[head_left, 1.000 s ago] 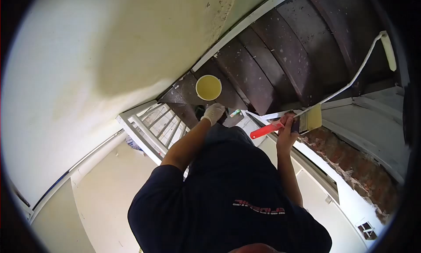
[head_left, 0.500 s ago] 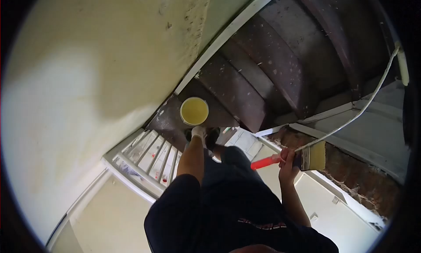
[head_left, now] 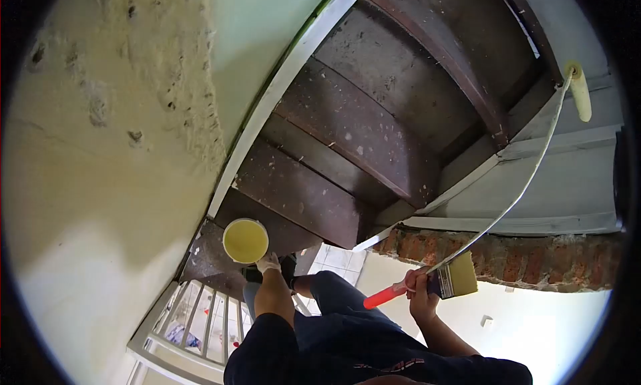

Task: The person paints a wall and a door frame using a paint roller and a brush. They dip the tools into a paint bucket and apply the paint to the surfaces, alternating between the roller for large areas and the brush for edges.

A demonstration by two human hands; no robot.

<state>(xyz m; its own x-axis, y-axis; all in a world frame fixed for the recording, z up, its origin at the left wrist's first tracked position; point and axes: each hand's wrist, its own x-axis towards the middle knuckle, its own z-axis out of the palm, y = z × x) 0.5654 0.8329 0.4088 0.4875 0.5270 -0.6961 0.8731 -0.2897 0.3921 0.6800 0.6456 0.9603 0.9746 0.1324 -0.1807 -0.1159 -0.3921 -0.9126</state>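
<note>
My left hand (head_left: 269, 262), in a pale glove, is closed on the near rim of a round white bucket (head_left: 246, 241) with yellowish liquid inside. The grip's underside is hidden. In my right hand (head_left: 420, 293) are two tools together. One is a paint roller with a red handle (head_left: 385, 296) and a long, bent white rod ending in a pale sleeve (head_left: 579, 94) at the far right. The other is a wide paintbrush (head_left: 461, 278) with cream bristles, pointing right.
Dark, paint-spotted stairs (head_left: 320, 184) climb ahead, curving right. Beside them on the left runs a white skirting board (head_left: 267, 111) below a patchy plastered wall (head_left: 100, 151). A white railing (head_left: 193, 318) stands at lower left, and an exposed brick edge (head_left: 521, 258) lies at right.
The view has shifted, so the stairs and bucket appear lower and farther left. My left hand stays at the bucket. The roller and paintbrush remain in my right hand.
</note>
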